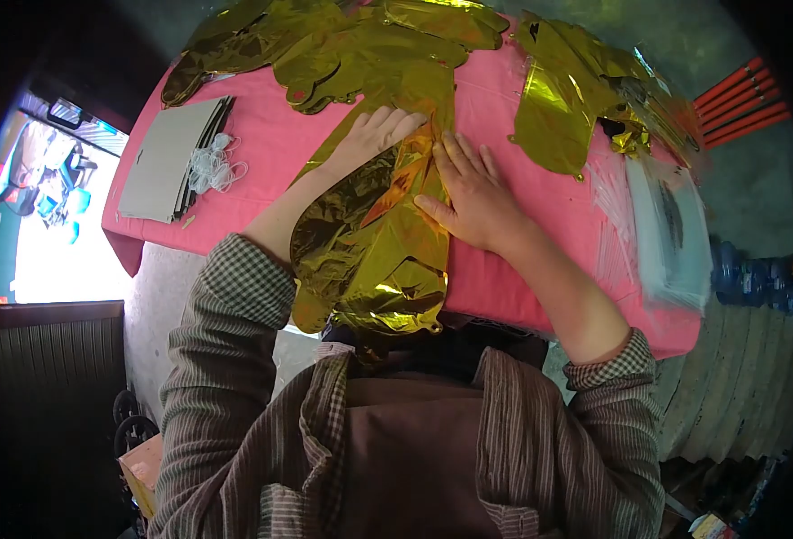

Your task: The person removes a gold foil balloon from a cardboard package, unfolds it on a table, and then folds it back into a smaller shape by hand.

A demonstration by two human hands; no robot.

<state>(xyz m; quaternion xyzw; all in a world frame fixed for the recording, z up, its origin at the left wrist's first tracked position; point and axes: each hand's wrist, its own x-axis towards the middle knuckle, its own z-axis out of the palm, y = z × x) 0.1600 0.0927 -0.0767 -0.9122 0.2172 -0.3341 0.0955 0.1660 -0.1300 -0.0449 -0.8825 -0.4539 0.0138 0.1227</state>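
A gold foil balloon (414,247), flat and uninflated, lies lengthwise before me on the pink-covered table. Its near end hangs over the front edge, and its surface is creased with orange reflections. My left hand (378,133) rests on the upper part of the foil, fingers extended and pressed down. Just to the right, my right hand (470,193) lies flat along the balloon's right edge, thumb apart from the fingers. The fingertips of both hands are close together. Further back, more flat gold foil balloons (342,54) are heaped, partly under the one I touch.
At left on the pink cloth (257,184) are a stack of grey boards (167,162) and a bundle of whitish string (215,164). Another gold foil pile (558,112) lies back right. Clear plastic bags (670,238) lie at the right edge. Blue bottles (751,278) stand beyond.
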